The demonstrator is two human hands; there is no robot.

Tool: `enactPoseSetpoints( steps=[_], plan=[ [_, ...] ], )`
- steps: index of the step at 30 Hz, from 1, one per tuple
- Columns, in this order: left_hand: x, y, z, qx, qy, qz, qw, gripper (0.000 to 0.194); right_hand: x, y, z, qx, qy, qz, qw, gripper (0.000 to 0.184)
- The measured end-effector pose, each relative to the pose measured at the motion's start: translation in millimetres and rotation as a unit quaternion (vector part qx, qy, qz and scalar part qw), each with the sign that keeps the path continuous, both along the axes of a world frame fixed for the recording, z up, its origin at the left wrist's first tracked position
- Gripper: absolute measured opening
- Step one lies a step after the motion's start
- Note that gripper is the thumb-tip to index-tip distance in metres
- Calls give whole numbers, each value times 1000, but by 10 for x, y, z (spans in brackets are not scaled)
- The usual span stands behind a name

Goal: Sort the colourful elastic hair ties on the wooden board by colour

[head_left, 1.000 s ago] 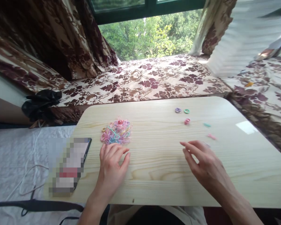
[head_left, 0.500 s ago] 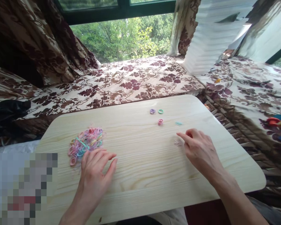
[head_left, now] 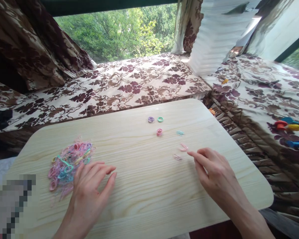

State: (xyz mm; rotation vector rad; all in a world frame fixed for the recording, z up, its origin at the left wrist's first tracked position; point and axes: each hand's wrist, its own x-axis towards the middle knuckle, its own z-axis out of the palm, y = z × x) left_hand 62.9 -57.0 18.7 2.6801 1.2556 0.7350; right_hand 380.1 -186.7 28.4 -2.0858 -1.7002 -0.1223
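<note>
Left hand (head_left: pixel 93 186) is loosely spread right by the pile of colourful bands (head_left: pixel 73 159) on the counter (head_left: pixel 139 192). Right hand (head_left: pixel 216 172) has its fingers (head_left: pixel 200 158) parted too, index tip touching or just beside a pink band (head_left: pixel 183 147).

Multicoloured pile (head_left: pixel 71 159) partly hidden behind left hand (head_left: pixel 91 186), its smallest pieces indistinct

A floral curtain (head_left: pixel 40 46) hangs beside the window (head_left: pixel 117 35).

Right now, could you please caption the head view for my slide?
Left hand by a colourful pile, right hand near pink bands.
</note>
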Motion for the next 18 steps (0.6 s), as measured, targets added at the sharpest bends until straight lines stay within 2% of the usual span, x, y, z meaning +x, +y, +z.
enactPoseSetpoints(
  steps=[4,8,13,18],
  plan=[
    [66,38,-19,-8,10,-7,1000,11,-44,83,-27,-21,-10,15,1000,37],
    [120,81,-9,-8,4,-17,1000,10,-40,121,-18,-29,-15,22,999,31],
    [157,113,6,-22,6,-19,1000,8,77,48,28,-7,-2,29,1000,24],
    [175,146,-5,-36,7,-22,999,9,151,60,31,-22,7,21,1000,18]
  ],
)
